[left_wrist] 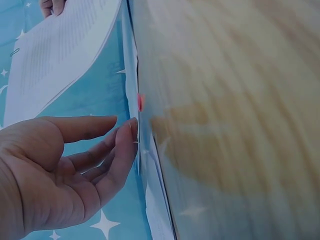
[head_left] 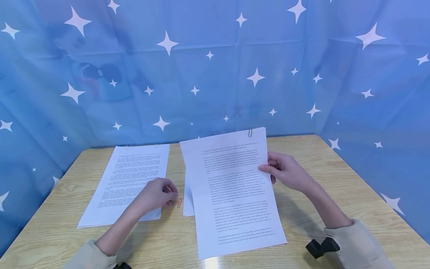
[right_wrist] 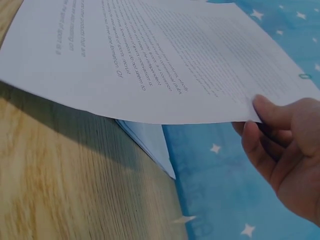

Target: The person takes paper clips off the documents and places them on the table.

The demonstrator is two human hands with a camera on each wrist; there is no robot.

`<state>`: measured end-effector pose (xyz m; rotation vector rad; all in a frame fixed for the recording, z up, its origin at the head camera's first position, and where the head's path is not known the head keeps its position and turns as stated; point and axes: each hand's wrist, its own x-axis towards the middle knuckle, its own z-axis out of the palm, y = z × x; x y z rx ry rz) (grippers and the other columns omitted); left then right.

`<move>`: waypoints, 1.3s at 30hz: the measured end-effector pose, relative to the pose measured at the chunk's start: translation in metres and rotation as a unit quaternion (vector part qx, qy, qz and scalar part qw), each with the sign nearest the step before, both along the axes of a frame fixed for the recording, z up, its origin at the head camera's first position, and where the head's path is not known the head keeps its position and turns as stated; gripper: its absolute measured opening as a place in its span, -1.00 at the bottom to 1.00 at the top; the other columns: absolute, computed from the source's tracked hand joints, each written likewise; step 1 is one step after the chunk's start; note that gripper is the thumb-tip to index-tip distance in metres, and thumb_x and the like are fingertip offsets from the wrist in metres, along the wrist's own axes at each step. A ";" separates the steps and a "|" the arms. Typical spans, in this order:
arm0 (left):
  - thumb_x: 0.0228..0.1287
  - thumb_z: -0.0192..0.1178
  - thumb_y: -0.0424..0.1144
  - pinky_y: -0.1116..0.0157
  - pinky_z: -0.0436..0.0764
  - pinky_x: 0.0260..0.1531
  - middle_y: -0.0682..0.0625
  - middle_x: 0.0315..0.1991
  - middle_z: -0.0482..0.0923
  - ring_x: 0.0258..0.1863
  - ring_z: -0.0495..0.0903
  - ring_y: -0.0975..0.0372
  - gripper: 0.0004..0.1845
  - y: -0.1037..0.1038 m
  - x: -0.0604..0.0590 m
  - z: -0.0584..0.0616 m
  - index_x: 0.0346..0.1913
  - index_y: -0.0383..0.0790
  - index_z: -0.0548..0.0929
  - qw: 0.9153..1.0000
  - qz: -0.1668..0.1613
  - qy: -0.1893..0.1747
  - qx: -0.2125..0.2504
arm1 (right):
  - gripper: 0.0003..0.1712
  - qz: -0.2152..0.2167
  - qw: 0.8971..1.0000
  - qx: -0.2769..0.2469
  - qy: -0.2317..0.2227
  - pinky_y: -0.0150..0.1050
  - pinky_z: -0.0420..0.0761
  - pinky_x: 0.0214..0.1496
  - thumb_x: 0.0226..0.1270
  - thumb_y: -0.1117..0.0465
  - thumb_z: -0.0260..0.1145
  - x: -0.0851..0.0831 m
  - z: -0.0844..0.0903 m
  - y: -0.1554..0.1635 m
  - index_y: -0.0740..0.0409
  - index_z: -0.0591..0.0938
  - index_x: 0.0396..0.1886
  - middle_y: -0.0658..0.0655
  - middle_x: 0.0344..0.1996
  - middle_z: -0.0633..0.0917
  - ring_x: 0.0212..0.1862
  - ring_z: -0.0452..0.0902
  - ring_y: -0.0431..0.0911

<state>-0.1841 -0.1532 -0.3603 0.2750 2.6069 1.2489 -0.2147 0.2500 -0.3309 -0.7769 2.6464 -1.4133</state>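
A: Which step do we see?

B: We judge it a reach for the pink clip [head_left: 179, 202], which lies on the surface [head_left: 336, 172] just beside the left hand [head_left: 152, 196], whose fingers stand apart, empty. The right hand [head_left: 285, 172] has fingers clamped on the raised sheets [head_left: 235, 194] at their right edge.

A: What does the next move call for?

B: We think a fingertip pinch, with the sheets held steady.

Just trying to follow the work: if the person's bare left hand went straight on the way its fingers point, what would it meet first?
Most likely the small, looped, pinkish-red paper clip, just ahead of the left hand. Depth is hard to judge, so it might brush the pale wood-grain table first.
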 end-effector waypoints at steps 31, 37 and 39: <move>0.43 0.22 -0.39 0.29 0.71 -0.23 -0.24 -0.30 0.63 -0.32 0.69 0.08 -0.85 0.026 -0.001 0.050 -0.03 -0.37 0.64 0.956 0.065 0.179 0.225 | -0.88 -0.004 1.000 0.007 0.003 -0.26 0.56 -0.57 0.48 0.27 0.29 -0.004 -0.009 0.000 0.24 0.62 -0.11 0.06 -0.42 0.75 -0.60 0.51 0.10; 0.41 0.23 -0.41 0.25 0.71 -0.18 -0.27 -0.26 0.63 -0.26 0.70 -0.01 -0.80 0.035 0.000 0.058 0.04 -0.38 0.64 0.941 0.056 0.202 0.266 | -0.89 -0.005 1.000 0.009 0.005 -0.26 0.56 -0.56 0.48 0.27 0.30 -0.003 -0.008 -0.001 0.23 0.61 -0.12 0.05 -0.44 0.74 -0.61 0.51 0.07; 0.41 0.24 -0.40 0.25 0.71 -0.17 -0.27 -0.25 0.64 -0.25 0.70 -0.02 -0.77 0.037 0.000 0.060 0.07 -0.35 0.64 0.938 0.052 0.206 0.273 | -0.89 -0.005 1.000 0.008 0.006 -0.26 0.56 -0.57 0.47 0.27 0.30 -0.002 -0.008 -0.001 0.23 0.61 -0.12 0.05 -0.44 0.74 -0.62 0.51 0.03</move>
